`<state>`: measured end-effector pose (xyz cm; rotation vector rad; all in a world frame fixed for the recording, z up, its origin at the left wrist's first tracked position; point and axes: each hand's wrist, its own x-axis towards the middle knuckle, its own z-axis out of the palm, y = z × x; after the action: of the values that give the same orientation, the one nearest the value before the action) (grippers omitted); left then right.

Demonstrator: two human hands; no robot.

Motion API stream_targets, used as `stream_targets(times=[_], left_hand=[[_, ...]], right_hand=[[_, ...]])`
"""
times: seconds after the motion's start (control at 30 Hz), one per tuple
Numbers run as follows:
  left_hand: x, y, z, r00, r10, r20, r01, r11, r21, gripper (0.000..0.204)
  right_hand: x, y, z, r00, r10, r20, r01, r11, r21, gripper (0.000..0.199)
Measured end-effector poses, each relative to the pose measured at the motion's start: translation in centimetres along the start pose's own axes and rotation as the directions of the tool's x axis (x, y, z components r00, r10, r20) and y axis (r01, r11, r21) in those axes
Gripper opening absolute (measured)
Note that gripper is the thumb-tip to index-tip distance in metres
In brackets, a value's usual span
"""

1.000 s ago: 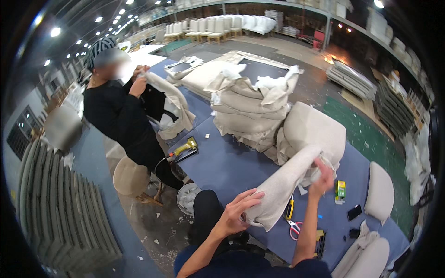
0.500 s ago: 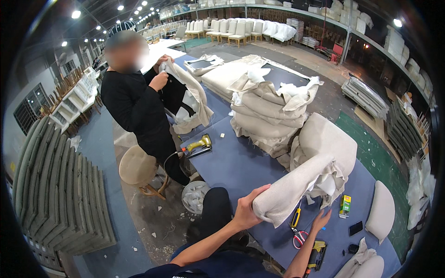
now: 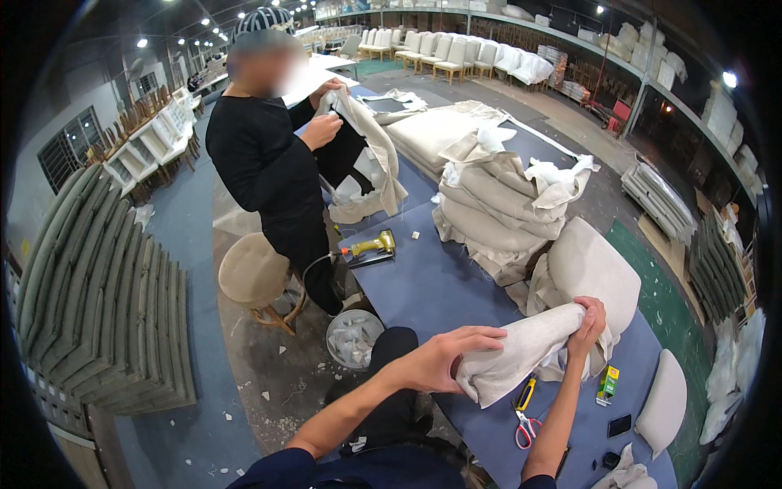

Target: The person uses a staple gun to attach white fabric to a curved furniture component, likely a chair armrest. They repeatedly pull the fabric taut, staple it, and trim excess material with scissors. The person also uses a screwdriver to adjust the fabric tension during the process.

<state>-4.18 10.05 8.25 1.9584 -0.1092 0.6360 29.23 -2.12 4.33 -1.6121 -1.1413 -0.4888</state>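
A padded beige fabric-covered chair panel (image 3: 521, 352) is tilted between my hands over the near edge of the blue table. My left hand (image 3: 444, 357) grips its left end, fingers over the top and thumb beneath. At the other end, my right hand (image 3: 588, 330) is closed around the upper edge. Loose fabric hangs on the panel's right side, partly behind my right forearm. A larger beige cushion (image 3: 595, 265) lies just behind it. Below the panel are red-and-white-handled scissors (image 3: 526, 430) and a yellow-handled tool (image 3: 527, 395), whose tip I cannot make out.
Beige padded pieces (image 3: 501, 216) are piled mid-table, with a yellow staple gun (image 3: 372, 247) to their left. A small green-yellow box (image 3: 608, 385) and a phone (image 3: 619, 425) lie right. A co-worker (image 3: 265, 147) holds another panel. A scrap bucket (image 3: 355, 338) and stool (image 3: 254, 270) stand left.
My right hand has risen from the tabletop near the scissors and taken hold of the panel's right end. My left hand stays on the left end. The whole view has shifted slightly.
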Motion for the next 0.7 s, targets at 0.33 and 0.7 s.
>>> stream_targets(times=[0.33, 0.7], left_hand=[[-1.4, -2.3, -2.3, 0.993, 0.095, 0.075, -0.088, 0.991, -0.096, 0.079], [-2.2, -0.8, 0.1, 0.990, -0.128, -0.061, 0.108, 0.962, -0.252, 0.037]], right_hand=[[-3.9, -11.6, -2.1, 0.986, 0.110, 0.125, -0.117, 0.992, 0.051, 0.047], [-14.2, -20.0, 0.1, 0.664, 0.581, 0.471, -0.726, 0.351, 0.591, 0.053]])
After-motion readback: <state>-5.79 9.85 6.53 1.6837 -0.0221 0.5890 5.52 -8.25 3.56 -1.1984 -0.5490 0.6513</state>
